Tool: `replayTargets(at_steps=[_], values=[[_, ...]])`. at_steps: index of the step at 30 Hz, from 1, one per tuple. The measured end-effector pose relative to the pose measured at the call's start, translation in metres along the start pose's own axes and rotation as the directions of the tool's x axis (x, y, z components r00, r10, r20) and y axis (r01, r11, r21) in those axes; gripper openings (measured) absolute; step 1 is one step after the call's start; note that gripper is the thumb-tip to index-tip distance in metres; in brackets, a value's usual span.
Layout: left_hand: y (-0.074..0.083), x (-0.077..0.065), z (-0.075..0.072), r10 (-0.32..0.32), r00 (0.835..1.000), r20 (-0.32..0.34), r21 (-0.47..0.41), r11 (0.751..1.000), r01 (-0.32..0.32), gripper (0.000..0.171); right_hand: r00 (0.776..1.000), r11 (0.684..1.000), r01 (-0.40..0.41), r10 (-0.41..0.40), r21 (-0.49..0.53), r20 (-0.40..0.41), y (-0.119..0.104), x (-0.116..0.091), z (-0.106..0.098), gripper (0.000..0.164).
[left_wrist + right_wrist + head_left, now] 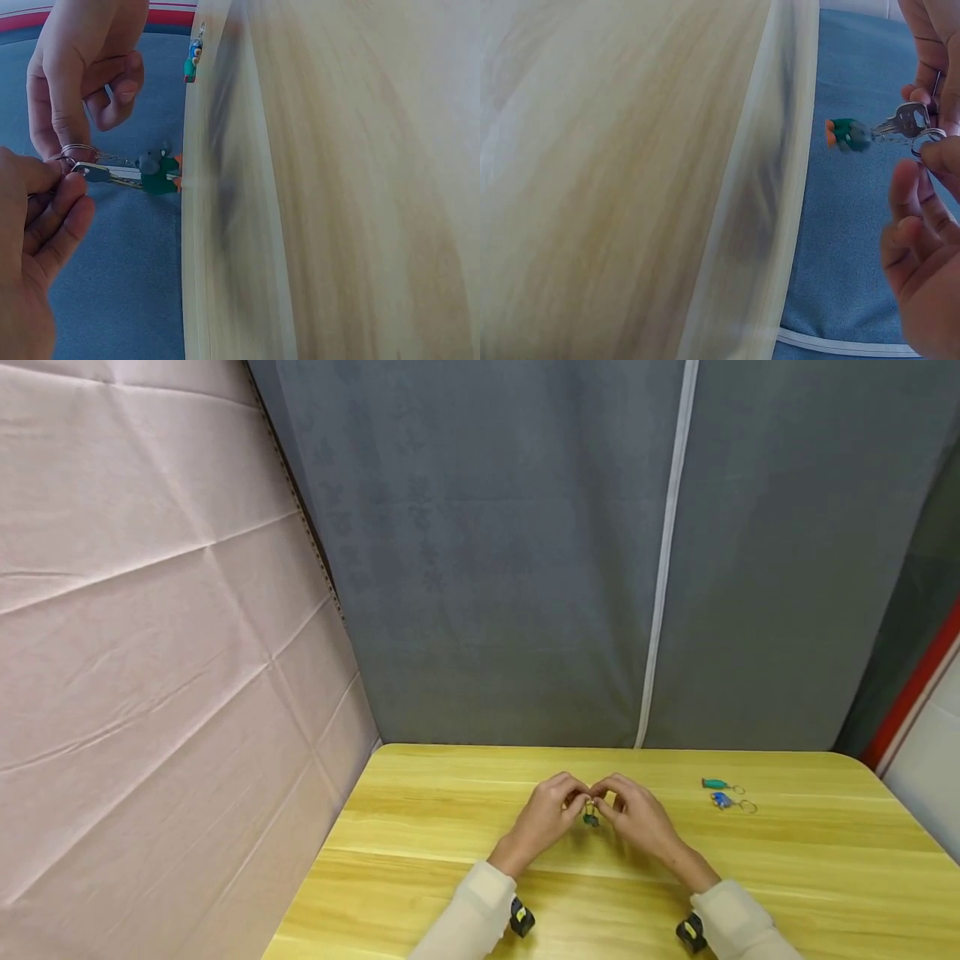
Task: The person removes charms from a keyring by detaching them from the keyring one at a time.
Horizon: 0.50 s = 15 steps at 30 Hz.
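Both hands meet over the middle of the table, fingertips close together at a small metal key ring [78, 152]. My left hand [546, 818] pinches the ring beside the key heads, and my right hand [636, 814] pinches it from the other side. From the ring hang silver keys [909, 120] and a short chain with a small figure charm [157, 174]. The charm has a grey head, a green body and orange feet. Fingertips partly cover the ring in each view.
On the right of the wooden table [825, 860] lie a green keychain [715, 784] and a blue keychain [722, 800], each with a metal ring. A grey curtain [487, 568] hangs behind the table, and a pale pink cloth [150, 652] on the left.
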<state>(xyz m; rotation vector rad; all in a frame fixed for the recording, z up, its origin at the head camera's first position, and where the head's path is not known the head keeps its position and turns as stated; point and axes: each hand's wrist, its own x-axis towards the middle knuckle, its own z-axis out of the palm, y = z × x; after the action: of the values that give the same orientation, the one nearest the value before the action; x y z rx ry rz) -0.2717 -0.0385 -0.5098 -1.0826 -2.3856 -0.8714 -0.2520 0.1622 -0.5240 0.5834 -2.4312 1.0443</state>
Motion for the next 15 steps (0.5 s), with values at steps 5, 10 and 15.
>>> replayTargets(at_steps=[5, 10, 15], values=[[-0.0017, -0.0002, 0.0012, 0.021, 1.0, -0.011, 0.02, 1.0, -0.021, 0.011, 0.999, 1.0, 0.017, -0.017, -0.024, -0.03, -0.001, -0.0003, -0.0006, 0.012], [-0.0034, 0.0005, 0.0018, 0.022, 1.0, 0.001, 0.011, 1.0, -0.022, 0.011, 0.997, 0.998, 0.046, -0.049, -0.052, -0.053, -0.0007, -0.0005, -0.0013, 0.007], [-0.0021, 0.002, 0.0005, 0.034, 0.999, 0.008, 0.007, 0.999, -0.034, 0.011, 0.995, 0.996, 0.045, -0.052, -0.082, -0.084, 0.0005, -0.0007, -0.0011, 0.01]])
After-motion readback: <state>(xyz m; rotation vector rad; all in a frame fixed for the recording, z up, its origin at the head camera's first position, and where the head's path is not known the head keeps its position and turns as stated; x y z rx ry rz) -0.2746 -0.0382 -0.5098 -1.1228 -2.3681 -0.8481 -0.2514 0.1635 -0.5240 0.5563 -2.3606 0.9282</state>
